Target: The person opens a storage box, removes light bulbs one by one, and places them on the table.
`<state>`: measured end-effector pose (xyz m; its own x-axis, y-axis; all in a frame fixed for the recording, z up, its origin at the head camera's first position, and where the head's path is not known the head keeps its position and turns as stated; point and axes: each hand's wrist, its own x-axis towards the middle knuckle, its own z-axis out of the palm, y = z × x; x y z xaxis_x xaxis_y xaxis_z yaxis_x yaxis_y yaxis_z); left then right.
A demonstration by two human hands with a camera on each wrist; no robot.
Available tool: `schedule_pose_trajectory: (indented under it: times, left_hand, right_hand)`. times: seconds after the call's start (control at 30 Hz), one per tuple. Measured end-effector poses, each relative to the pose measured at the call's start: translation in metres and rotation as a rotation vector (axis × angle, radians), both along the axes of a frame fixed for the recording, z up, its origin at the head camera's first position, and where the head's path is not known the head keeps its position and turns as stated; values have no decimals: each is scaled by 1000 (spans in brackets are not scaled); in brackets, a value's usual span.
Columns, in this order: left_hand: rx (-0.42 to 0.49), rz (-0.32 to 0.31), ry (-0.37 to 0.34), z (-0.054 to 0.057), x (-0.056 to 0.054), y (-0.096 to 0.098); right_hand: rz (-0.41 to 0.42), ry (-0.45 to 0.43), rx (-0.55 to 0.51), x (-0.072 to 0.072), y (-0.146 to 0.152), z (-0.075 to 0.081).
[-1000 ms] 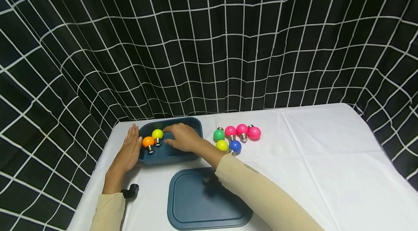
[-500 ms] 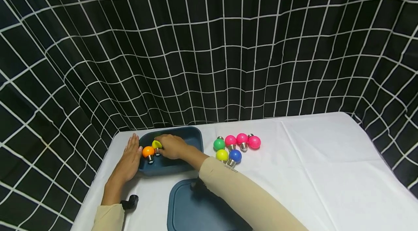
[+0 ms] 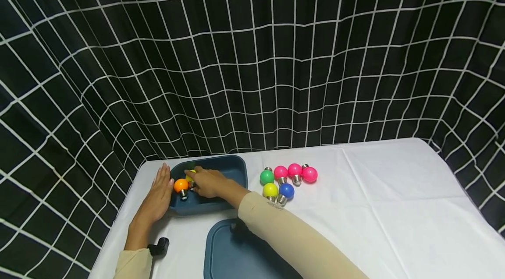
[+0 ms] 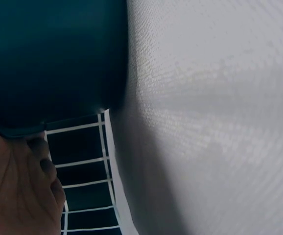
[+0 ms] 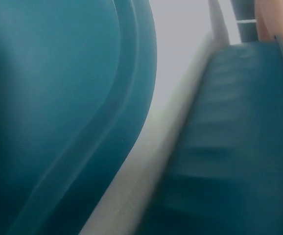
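Note:
A blue-grey plastic container stands at the table's left side. My left hand rests against the container's left end, fingers straight and together. In the left wrist view, the left hand touches the container's rim. Inside, an orange light bulb lies near the left end, metal base toward me. Just behind it is a yellow light bulb, partly covered by my right hand, which reaches over the near wall and pinches it between thumb and fingers. The right wrist view shows the container's outer wall, not the right fingers.
Right of the container lie a green bulb, several pink bulbs, another yellow bulb and a blue bulb on the white tablecloth. A blue-grey lid lies nearer me, under the right forearm. A black grid curtain hangs behind.
My right hand has moved left inside the container, from beside the yellow light bulb onto it, and its fingers have closed round it. The left hand stays put. The head view has tilted slightly.

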<state>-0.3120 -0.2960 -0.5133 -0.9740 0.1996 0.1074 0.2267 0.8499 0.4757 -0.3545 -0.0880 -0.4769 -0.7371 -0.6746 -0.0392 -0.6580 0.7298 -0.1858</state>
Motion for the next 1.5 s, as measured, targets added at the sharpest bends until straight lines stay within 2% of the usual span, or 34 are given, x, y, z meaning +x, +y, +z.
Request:
schedule_pose_trajectory:
  times: [0.17, 0.4, 0.73, 0.87, 1.07, 1.5]
  left_hand:
    - [4, 3, -6, -1, 1, 2]
    - [22, -2, 3, 2, 1, 3]
    - [16, 3, -6, 2, 1, 0]
    - [9, -2, -5, 1, 1, 0]
    - [3, -6, 11, 3, 2, 0]
    - [28, -20, 18, 2, 3, -1]
  right_hand:
    - [20, 23, 54, 1, 1, -5]
    - [22, 60, -75, 1, 7, -5]
    - [39, 32, -122, 2, 12, -2]
    - [42, 52, -144, 4, 17, 0]
    - [-4, 70, -213, 6, 26, 7]
    - [-60, 18, -388, 19, 62, 30]
